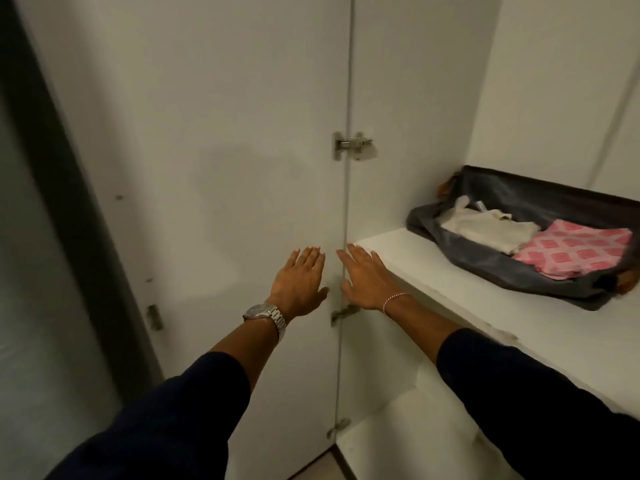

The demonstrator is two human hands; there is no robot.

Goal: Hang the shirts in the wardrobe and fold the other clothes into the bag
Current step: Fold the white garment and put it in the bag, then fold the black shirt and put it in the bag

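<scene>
The open white wardrobe door [214, 168] fills the centre and left of the frame. At right, the shelf [433, 271] lies bare along its front edge; the dark bag [519, 271] occupies its back right. Bare shelf space shows lower right.

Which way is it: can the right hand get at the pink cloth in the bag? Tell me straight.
Probably yes. The right hand is open and empty beside the shelf; the bag lies open on it, the pink cloth uncovered on top.

Dark navy sleeves [194, 403], silver wristwatch [265, 315], pink-and-white thread bracelet [393, 301].
</scene>
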